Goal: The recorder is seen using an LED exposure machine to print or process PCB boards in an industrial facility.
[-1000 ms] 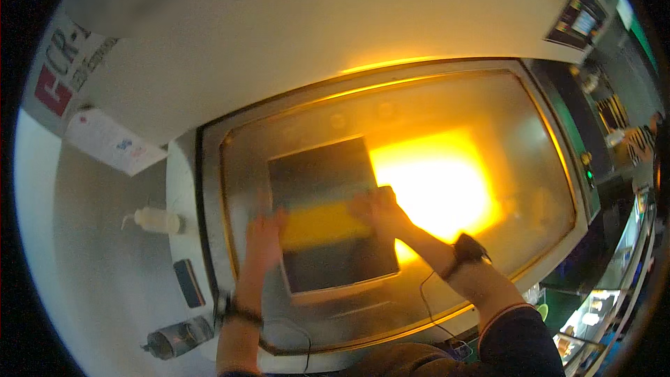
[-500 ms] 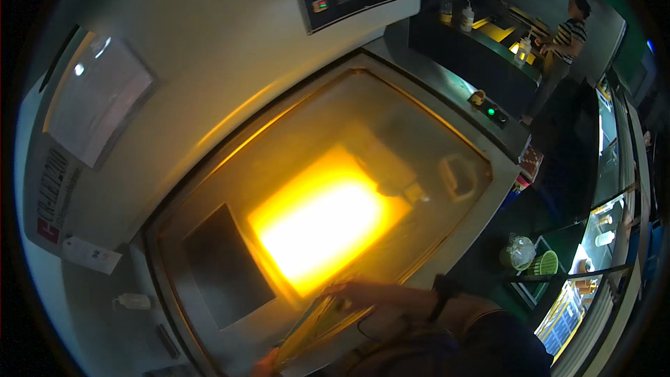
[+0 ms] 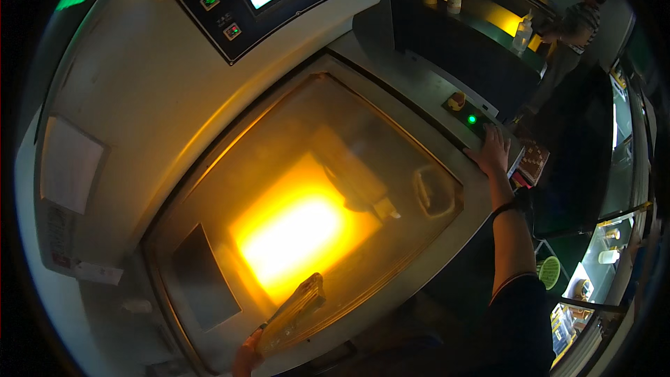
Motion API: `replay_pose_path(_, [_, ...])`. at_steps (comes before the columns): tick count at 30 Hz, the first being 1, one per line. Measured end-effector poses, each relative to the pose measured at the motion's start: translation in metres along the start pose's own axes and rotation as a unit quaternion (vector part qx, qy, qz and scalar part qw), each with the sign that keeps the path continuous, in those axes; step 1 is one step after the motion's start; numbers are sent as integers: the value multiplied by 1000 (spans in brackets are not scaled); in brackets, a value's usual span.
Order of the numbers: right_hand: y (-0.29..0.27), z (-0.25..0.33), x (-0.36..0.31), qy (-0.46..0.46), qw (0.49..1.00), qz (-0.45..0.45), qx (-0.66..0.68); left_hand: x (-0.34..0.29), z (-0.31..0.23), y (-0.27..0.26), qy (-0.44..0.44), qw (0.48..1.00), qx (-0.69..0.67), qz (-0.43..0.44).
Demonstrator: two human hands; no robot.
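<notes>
One glossy, yellowish sheet [image 3: 296, 311] tilts, pinched in the left hand [image 3: 248, 356]; the right hand [image 3: 494, 151] spreads beside a green light [image 3: 472, 119].

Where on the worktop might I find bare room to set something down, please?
Bare: between the bright patch and the back rim. Crowded: the front, where the left hand holds a yellowish sheet, and around the green light, beside the right hand.

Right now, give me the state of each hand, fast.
Left hand: closed on the near end of a flat, yellowish panel.
Right hand: open, no held thing visible, beside the green light.
</notes>
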State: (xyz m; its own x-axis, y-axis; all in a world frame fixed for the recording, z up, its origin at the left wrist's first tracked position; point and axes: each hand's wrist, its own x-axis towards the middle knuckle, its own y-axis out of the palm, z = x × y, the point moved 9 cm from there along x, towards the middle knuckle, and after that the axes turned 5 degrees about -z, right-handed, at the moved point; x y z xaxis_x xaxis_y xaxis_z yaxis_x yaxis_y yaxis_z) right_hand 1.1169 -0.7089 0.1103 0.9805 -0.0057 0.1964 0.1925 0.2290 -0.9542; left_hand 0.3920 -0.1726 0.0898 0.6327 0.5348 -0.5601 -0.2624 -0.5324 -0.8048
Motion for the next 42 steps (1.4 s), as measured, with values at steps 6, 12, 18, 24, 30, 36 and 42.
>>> replay_pose_path(6, [1,3,2,28,997,54,-38,-5,-8,3,45,998,28,-36])
replay_pose_path(12, [14,26,-9,58,991,110,-45,-14,-6,10,38,995,38,-79])
replay_pose_path(18, [8,100,-219,-219,976,7,4,-54,35,22,123,986,64,-94])
replay_pose_path(24, [-16,47,-515,-3,987,149,54,-64,148,-54,-97,995,35,1])
replay_pose_path(30, [-17,34,-686,183,962,198,48,138,310,-144,-11,977,-1,-213])
replay_pose_path(36, [-51,161,-638,54,983,102,142,270,290,-217,-160,951,-33,-262])
replay_pose_path(42, [-59,241,-613,-39,980,88,176,213,179,-187,91,980,40,-175])
